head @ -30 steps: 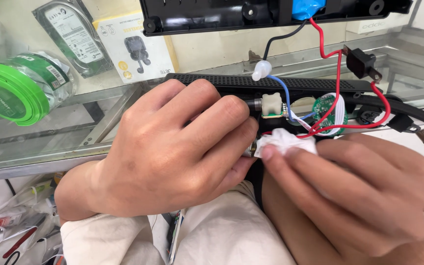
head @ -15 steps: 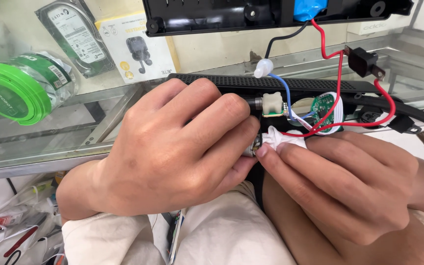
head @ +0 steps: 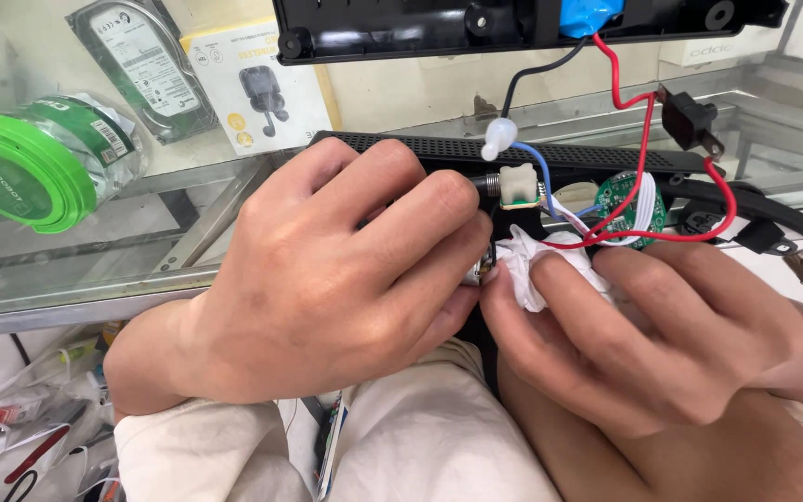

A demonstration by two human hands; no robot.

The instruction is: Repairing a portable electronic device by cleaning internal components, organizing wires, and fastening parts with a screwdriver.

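Observation:
My left hand [head: 327, 279] wraps over a long black device with a perforated grille [head: 476, 149] and grips it on my lap. My right hand [head: 643, 335] pinches a crumpled white tissue [head: 532, 265] and presses it against a small metal part beside my left fingers. Just above the tissue sit a small white connector block [head: 517, 184], a round green circuit board [head: 626, 203] and red [head: 643, 130], blue and white wires. What lies under my left palm is hidden.
A black housing half [head: 513, 23] with a blue part hangs above, tied by red and black wires. A glass display counter [head: 141, 270] holds a green spool [head: 11, 167], a hard drive and an earbuds box. Tools in bags lie bottom left.
My right hand's fingers have shifted slightly, and the tissue now sits bunched a little higher against the metal part. My left hand keeps its grip.

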